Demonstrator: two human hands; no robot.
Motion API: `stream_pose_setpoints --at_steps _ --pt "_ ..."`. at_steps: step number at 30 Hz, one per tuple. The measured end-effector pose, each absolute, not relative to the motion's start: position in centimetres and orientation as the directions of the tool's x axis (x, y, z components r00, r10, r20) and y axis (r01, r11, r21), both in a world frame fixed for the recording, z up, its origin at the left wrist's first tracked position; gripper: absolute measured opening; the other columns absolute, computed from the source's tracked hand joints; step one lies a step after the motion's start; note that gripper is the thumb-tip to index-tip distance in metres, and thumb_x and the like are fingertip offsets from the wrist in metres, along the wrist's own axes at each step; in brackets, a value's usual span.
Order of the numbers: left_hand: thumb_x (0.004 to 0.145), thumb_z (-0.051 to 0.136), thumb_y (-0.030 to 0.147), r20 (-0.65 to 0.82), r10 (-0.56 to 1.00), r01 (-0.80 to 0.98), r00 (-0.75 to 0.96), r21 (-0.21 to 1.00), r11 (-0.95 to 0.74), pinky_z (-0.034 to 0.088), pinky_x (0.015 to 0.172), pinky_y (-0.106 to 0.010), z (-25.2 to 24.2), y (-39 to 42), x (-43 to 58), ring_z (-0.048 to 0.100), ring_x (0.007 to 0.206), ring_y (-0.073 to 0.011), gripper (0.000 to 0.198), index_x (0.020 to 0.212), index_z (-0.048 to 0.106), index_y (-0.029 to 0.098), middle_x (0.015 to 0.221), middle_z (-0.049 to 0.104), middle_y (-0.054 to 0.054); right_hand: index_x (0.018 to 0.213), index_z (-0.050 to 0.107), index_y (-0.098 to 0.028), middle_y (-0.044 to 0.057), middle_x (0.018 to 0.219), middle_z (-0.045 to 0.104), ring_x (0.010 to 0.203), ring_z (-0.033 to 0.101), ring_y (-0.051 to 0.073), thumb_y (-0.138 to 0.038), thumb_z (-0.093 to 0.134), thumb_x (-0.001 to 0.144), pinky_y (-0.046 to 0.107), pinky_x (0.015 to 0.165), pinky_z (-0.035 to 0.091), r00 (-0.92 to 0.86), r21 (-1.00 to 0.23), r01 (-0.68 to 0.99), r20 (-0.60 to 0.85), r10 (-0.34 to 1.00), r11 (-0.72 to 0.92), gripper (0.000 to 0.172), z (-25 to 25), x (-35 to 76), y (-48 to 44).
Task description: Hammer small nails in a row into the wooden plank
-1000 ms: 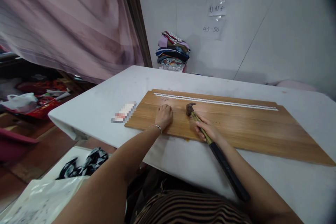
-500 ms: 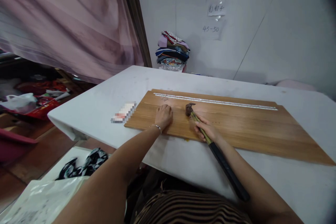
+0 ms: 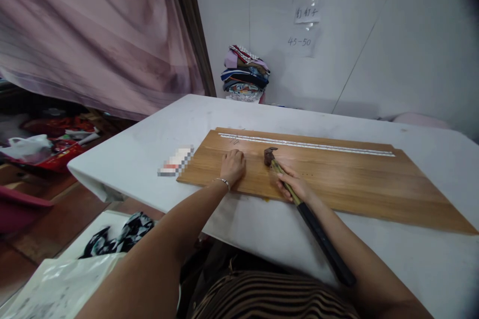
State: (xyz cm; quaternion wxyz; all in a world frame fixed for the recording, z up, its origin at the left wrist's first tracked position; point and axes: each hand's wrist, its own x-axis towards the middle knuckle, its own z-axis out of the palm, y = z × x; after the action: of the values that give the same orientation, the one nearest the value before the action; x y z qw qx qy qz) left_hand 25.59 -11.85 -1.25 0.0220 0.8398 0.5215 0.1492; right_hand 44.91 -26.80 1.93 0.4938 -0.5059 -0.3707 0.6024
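Note:
A wooden board (image 3: 359, 179) lies on the white table, and my left hand (image 3: 233, 167) rests on its left part. The fingers of that hand are curled down and close together; whatever is under them is hidden. My right hand (image 3: 294, 183) is closed around the upper handle of a claw hammer (image 3: 318, 232). The hammer's head (image 3: 268, 156) is over the board, right of my left hand, and its black grip lies along my right forearm. Several nails (image 3: 234, 140) lie near the board's far left corner. A few small dark marks (image 3: 307, 174) show right of the hammer.
Two white strips (image 3: 307, 145) run along the board's far edge. A pixelated box-like object (image 3: 175, 160) lies left of the board on the white table (image 3: 123, 152). Folded cloths (image 3: 246, 72) are stacked at the wall. A pink curtain (image 3: 112, 30) hangs at the left.
Both hands and the hammer keep nearly the same places. Only a very slight shift of the whole view shows.

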Motion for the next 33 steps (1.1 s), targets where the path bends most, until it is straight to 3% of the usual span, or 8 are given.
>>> stream_pose_setpoints --at_steps 33 --pt "0.097 0.043 0.027 0.235 0.878 0.87 0.416 0.177 -0.46 0.038 0.098 -0.041 -1.3 -11.89 25.56 0.055 0.114 -0.0259 0.021 0.1 0.063 0.02 0.117 0.064 -0.01 0.156 0.032 -0.02 -0.009 0.055 0.057 0.029 0.04 0.006 -0.04 0.067 0.075 0.016 0.026 0.029 -0.009 -0.945 -0.23 -0.237 0.971 -0.233 0.09 1.58 44.94 -26.8"
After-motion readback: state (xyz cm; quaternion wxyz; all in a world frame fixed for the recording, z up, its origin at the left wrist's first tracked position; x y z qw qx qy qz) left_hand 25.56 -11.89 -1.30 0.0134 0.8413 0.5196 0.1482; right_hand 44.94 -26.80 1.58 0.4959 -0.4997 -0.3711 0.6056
